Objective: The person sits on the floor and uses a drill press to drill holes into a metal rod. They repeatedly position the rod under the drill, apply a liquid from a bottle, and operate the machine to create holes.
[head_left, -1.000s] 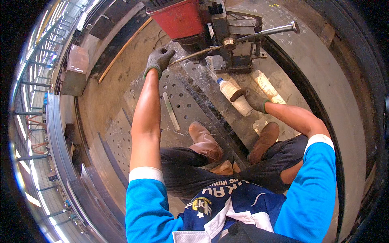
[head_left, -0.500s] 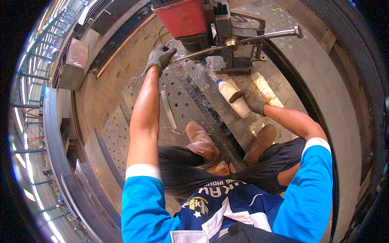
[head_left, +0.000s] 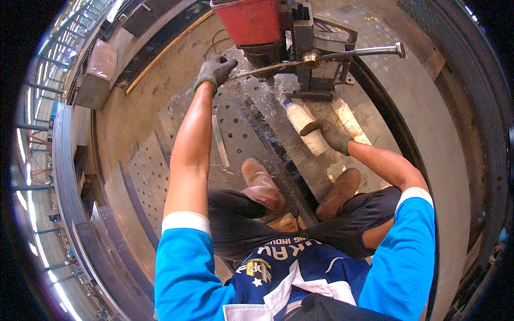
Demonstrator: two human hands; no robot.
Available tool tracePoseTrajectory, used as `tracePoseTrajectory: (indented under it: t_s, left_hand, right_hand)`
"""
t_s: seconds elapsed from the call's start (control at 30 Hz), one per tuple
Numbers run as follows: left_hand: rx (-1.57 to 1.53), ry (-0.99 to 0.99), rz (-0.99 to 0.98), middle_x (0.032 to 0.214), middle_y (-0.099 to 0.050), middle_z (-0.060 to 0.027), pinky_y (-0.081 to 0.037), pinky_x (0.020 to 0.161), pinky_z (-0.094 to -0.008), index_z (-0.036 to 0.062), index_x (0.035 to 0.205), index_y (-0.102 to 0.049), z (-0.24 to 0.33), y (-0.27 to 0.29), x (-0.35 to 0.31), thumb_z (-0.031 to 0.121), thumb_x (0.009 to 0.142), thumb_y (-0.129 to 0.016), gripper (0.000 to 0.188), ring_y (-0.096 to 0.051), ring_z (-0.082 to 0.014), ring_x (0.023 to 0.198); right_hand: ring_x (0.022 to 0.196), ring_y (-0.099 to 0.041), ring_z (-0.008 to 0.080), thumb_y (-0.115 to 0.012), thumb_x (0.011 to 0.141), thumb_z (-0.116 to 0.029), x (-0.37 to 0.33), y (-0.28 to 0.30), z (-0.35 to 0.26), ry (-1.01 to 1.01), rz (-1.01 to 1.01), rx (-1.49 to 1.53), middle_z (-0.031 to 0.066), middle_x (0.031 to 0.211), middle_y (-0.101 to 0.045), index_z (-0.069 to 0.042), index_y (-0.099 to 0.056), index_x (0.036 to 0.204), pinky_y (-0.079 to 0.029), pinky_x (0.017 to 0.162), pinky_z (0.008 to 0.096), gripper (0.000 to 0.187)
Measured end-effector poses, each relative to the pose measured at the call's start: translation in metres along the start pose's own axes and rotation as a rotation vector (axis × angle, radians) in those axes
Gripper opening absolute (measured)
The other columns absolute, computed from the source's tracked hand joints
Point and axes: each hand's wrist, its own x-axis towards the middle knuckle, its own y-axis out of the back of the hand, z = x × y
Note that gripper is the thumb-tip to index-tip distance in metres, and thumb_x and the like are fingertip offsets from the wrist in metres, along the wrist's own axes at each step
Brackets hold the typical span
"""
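Note:
My left hand, in a grey glove, is closed around the near-left end of a long metal feed handle. This handle runs through a hub on a red and black drill standing on a steel plate with several round holes. In my right hand, also gloved, is a white wrapped bottle with a blue cap. The bottle is tilted, its cap toward the foot of the drill. Where the drill meets the plate is mostly hidden by its body.
A narrow metal strip lies on the plate between my left arm and boots. A pale block-like piece lies right of the bottle. Steel beams stand at the left, and a wrapped box sits at the far left.
The view has shifted slightly, so the drill appears a little farther right and higher. Both hands keep their hold on the feed handle and the bottle.

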Motion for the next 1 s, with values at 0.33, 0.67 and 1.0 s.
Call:
tracePoseTrajectory:
  t_s: [0.33, 0.67, 1.0]
  left_hand:
    - [0.054, -0.050, 0.025, 0.099, -0.077, -0.0169, -0.054, 0.083, -0.0417, 0.0052, 0.108, -0.078, -0.006, -0.004, 0.005, 0.061, 0.088, -0.066, 0.060, -0.074, -0.0296, 0.093]
    - [0.056, -0.043, 0.019, 0.102, -0.077, -0.0172, -0.054, 0.085, -0.0430, 0.0072, 0.107, -0.079, -0.008, -0.007, 0.008, 0.062, 0.088, -0.065, 0.059, -0.074, -0.0313, 0.096]
    - [0.029, 0.000, 0.008, 0.104, -0.078, -0.0162, -0.055, 0.087, -0.0422, 0.0072, 0.109, -0.078, -0.002, -0.004, 0.003, 0.059, 0.088, -0.067, 0.057, -0.074, -0.0311, 0.097]
  right_hand:
    - [0.102, -0.067, 0.0178, -0.035, 0.108, -0.014, 0.012, -0.007, 0.036, -0.058, 0.182, -0.050, 0.0084, 0.111, -0.075, -0.008, -0.080, 0.106, -0.052, 0.098, 0.0349, 0.046]
    - [0.097, -0.067, 0.0155, -0.037, 0.105, -0.011, 0.004, 0.000, 0.002, -0.038, 0.049, -0.078, 0.0071, 0.107, -0.076, -0.009, -0.081, 0.105, -0.055, 0.091, 0.0344, 0.044]
    - [0.101, -0.067, 0.0180, -0.034, 0.105, -0.011, -0.001, 0.001, 0.000, -0.098, 0.049, -0.020, 0.0089, 0.109, -0.075, -0.009, -0.080, 0.106, -0.053, 0.093, 0.0345, 0.046]
